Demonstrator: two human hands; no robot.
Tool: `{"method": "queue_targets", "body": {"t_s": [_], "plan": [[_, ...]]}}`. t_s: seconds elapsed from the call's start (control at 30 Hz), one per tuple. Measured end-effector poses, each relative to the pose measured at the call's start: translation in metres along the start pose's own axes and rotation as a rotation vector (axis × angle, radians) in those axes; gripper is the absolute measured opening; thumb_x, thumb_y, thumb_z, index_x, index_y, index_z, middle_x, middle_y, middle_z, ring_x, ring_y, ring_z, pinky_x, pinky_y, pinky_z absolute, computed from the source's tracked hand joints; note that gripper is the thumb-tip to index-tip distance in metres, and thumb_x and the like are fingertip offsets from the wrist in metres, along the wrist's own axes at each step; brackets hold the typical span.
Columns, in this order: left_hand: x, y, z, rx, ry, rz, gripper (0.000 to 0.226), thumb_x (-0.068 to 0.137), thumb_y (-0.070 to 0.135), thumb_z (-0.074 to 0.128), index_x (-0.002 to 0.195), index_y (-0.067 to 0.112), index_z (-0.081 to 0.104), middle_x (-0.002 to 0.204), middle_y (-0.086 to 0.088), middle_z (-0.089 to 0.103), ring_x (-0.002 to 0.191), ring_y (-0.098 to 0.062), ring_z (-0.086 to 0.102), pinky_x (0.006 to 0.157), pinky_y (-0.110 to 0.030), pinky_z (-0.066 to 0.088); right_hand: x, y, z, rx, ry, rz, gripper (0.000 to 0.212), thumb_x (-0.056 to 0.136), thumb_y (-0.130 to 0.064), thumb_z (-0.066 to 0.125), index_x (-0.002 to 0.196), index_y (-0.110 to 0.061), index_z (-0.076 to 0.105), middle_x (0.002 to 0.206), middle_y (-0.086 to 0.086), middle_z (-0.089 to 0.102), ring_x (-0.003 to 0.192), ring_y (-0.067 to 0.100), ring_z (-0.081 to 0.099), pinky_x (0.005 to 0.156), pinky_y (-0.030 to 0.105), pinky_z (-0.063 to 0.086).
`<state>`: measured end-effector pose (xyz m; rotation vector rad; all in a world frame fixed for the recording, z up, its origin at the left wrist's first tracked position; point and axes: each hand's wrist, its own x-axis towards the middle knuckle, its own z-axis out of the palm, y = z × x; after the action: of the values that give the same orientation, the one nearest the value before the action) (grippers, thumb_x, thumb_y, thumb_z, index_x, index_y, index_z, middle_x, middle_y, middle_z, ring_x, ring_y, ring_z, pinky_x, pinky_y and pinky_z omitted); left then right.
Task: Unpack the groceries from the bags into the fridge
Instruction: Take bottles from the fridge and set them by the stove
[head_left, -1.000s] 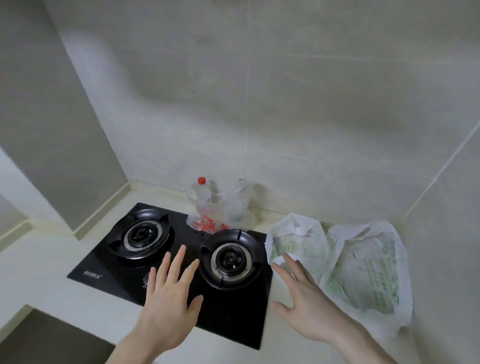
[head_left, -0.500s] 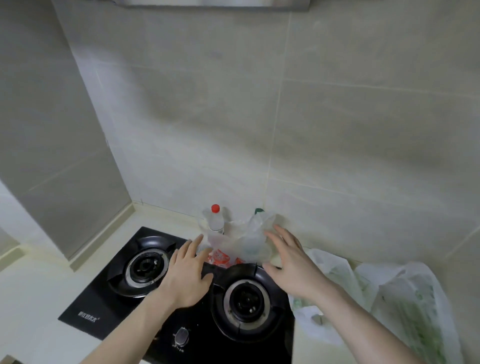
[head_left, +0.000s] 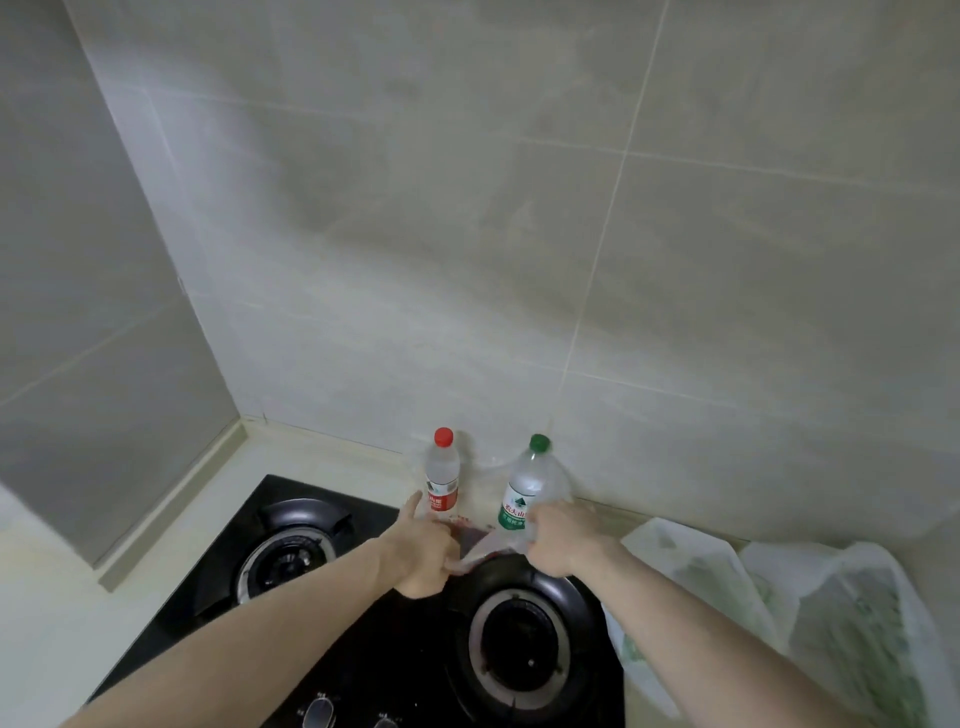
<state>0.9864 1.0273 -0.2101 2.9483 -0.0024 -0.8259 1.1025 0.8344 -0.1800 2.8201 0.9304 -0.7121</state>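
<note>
Two water bottles stand behind the gas hob against the tiled wall: a red-capped bottle (head_left: 442, 480) on the left and a green-capped bottle (head_left: 525, 488) on the right. A clear plastic bag (head_left: 480, 551) is pulled down around their bases. My left hand (head_left: 422, 551) grips the bag's left edge in front of the red-capped bottle. My right hand (head_left: 563, 538) grips the bag's right edge beside the green-capped bottle. The bottles' lower parts are hidden behind my hands.
A black two-burner gas hob (head_left: 291, 551) fills the worktop under my arms, with knobs (head_left: 318, 713) at its front. Two white bags with green print (head_left: 691, 587) (head_left: 857, 639) lie to the right. Tiled walls close the back and the left corner.
Both hands moved forward over the hob to the clear bag and took hold of its edges. The bag now sits lower, and both bottles stand exposed.
</note>
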Motion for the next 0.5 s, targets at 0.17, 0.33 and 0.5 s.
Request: {"method": "queue_targets", "body": {"t_s": [0.17, 0.33, 0.5], "plan": [[-0.005, -0.025, 0.015, -0.162, 0.075, 0.065, 0.046, 0.090, 0.019, 0.047, 0.130, 0.032, 0.066, 0.133, 0.005, 0.062, 0.132, -0.023, 0.048, 0.120, -0.038, 0.019, 0.010, 0.013, 0.001, 0.074, -0.068, 0.012, 0.007, 0.085, -0.033, 0.058, 0.086, -0.026, 0.058, 0.098, -0.002, 0.063, 0.094, 0.024, 0.059, 0.079, 0.031, 0.051], [-0.001, -0.050, -0.014, -0.197, 0.185, -0.107, 0.045, 0.092, 0.030, 0.048, 0.135, 0.029, 0.062, 0.140, 0.004, 0.055, 0.133, -0.020, 0.051, 0.124, -0.045, 0.017, 0.021, 0.028, -0.007, 0.129, -0.064, 0.087, 0.028, 0.087, -0.026, 0.056, 0.062, -0.019, 0.047, 0.063, -0.002, 0.048, 0.060, 0.019, 0.045, 0.051, 0.029, 0.031], [0.022, -0.053, -0.063, -0.254, 0.454, -0.202, 0.073, 0.090, 0.033, 0.060, 0.156, 0.022, 0.030, 0.157, -0.005, 0.032, 0.135, -0.031, 0.047, 0.115, -0.046, 0.036, 0.036, 0.028, -0.024, 0.350, 0.054, 0.085, 0.038, 0.088, -0.038, 0.063, 0.122, -0.022, 0.069, 0.121, 0.001, 0.072, 0.112, 0.023, 0.068, 0.093, 0.033, 0.052]]}}
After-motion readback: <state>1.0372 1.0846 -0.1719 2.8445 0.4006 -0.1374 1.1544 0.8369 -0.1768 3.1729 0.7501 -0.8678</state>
